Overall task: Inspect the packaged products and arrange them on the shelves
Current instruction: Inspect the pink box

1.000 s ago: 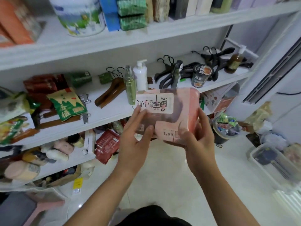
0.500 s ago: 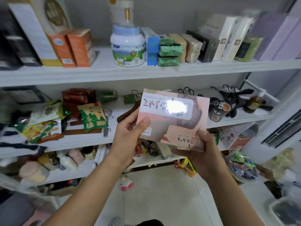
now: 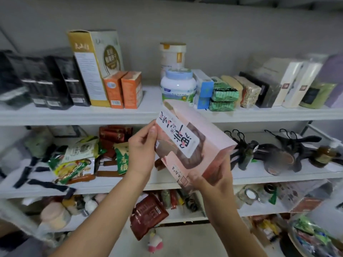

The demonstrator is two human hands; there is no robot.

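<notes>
While the left hand (image 3: 142,151) and right hand (image 3: 213,176) kept fingers clamped on the tilted pink box (image 3: 193,130) before the top shelf (image 3: 92,115), inspection seemed underway; next, it probably needed standing upright there.

Both arms are bare from the lower edge up to the fingertips. The left hand (image 3: 142,154) shows its back, the knuckles reading as low ridges, with a short, rounded thumbnail (image 3: 153,130) at its upper right. Below the left hand, the left forearm (image 3: 104,216) is slim and smooth, widening toward the elbow. Right of the left hand and slightly lower, the right hand (image 3: 213,179) sits on a narrow wrist. The right forearm (image 3: 230,230) is likewise slim and smooth. Blur hides finer detail.
</notes>
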